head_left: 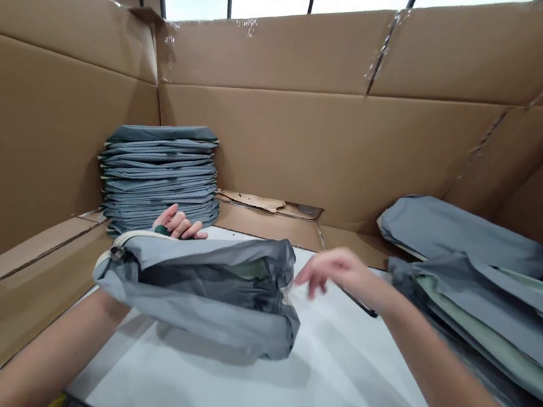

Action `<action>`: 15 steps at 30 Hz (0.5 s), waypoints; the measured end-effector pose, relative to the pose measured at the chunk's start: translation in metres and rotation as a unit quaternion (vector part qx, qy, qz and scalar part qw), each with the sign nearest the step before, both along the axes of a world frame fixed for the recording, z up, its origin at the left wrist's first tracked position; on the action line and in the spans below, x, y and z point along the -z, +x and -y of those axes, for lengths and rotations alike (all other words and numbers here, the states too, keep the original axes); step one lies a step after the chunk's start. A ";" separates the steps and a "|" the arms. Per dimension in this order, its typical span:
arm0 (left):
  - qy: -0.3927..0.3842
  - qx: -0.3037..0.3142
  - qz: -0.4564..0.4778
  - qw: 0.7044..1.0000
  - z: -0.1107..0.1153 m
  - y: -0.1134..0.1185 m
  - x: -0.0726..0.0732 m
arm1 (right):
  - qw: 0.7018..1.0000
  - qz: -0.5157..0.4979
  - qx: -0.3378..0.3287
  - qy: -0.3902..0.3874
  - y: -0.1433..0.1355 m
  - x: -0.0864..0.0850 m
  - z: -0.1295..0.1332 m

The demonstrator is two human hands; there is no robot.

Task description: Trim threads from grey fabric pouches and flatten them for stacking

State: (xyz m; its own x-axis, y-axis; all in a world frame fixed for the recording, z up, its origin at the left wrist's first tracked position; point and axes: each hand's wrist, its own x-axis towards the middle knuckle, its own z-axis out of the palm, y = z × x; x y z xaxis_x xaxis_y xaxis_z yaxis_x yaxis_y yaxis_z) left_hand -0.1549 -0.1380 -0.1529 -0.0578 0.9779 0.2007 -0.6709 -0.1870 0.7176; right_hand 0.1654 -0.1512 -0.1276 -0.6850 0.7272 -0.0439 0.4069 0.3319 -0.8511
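Observation:
A grey-blue fabric piece (pixel 234 323) with a pale edging strip hangs over the white board (pixel 244 395), its opening facing me. My left hand (pixel 180 224) is behind its left end; the forearm passes beneath the cloth, and the fingers curl around something green, partly hidden by the fabric. Just off the cloth's right end is my right hand (pixel 330 270), blurred, fingers bent and apart, with nothing visible in them.
Folded grey-blue pieces form a tall stack (pixel 162 171) at the back left. More grey and green fabric (pixel 500 303) lies in a looser pile at the right. Cardboard walls (pixel 284 145) surround the board. A thin dark object (pixel 361 304) lies near my right wrist.

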 end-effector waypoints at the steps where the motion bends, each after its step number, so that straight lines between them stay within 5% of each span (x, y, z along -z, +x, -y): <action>1: 0.007 0.013 0.015 1.000 0.000 0.000 0.002 | 0.995 -0.068 0.070 0.006 0.006 0.004 -0.006; 3: 0.029 0.063 0.060 0.996 -0.001 0.005 0.005 | 0.985 -0.120 0.112 -0.053 0.009 0.017 -0.013; 7: 0.043 0.094 0.108 0.989 -0.002 0.016 0.012 | 0.957 -0.160 0.021 -0.242 -0.003 0.038 -0.006; 11: 0.047 0.071 0.128 0.988 0.003 0.022 0.017 | 0.926 -0.133 0.048 -0.350 -0.012 0.034 0.013; 15: 0.068 0.070 0.156 0.983 0.009 0.024 0.015 | 0.903 -0.111 -0.056 -0.411 -0.020 0.023 0.031</action>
State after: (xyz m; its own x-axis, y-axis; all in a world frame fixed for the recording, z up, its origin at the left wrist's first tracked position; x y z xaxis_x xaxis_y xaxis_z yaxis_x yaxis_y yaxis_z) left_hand -0.1312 -0.1474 -0.1678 -0.0046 0.9463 0.3234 -0.8799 -0.1575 0.4483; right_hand 0.1454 -0.1819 -0.1509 -0.8109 0.4366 -0.3896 0.1991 -0.4202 -0.8853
